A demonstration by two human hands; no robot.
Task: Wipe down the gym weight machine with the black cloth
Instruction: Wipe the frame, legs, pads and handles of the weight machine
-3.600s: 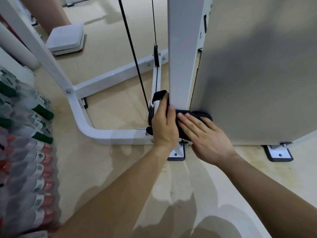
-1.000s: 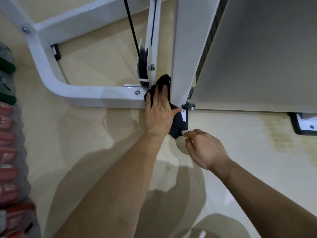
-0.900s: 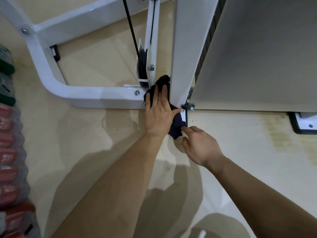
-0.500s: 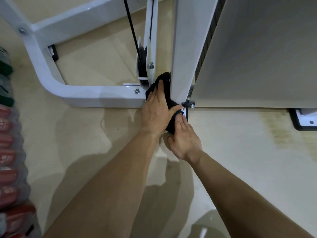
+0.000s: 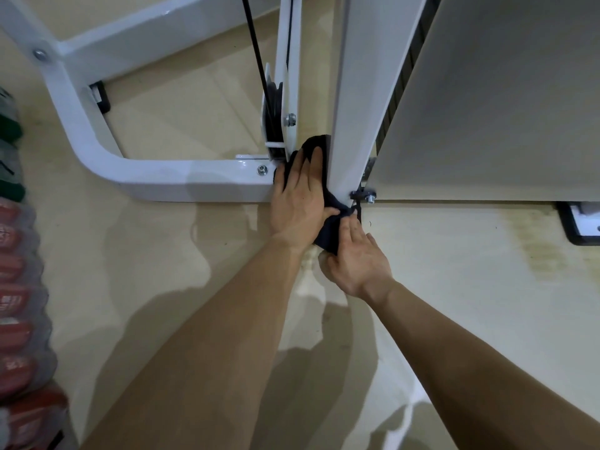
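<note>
Black fabric cloth (image 5: 326, 237) is seen bunched round the foot of the gym weight machine's white square steel upright (image 5: 360, 92), just above the view's centre. At nine o'clock, shrink-wrapped bottles with red and green labels (image 5: 14, 287) are cut off and blurred. From ten o'clock a white curved steel base tube (image 5: 156, 178) is run to the upright, with a thin black cable (image 5: 252, 50) and black pulley wheel (image 5: 272, 125) at twelve. The left hand (image 5: 300, 206) is laid flat on the cloth, fingers straight and pressed towards the upright. The right hand (image 5: 357, 259), at five o'clock of it, is set on the cloth's lower end with fingers nearly straight; whether a fold is pinched by the thumb cannot be told. The two o'clock side is filled by a plain grey flat panel (image 5: 503, 108)

The step is judged to be the wiping of the upright's base joint. Next, the cloth would need to be drawn round the upright, clear of the silver bolt (image 5: 369, 199) at its corner, where snagging is likely. Most of the cloth is hidden under both hands; the upright's far face is not shown
</note>
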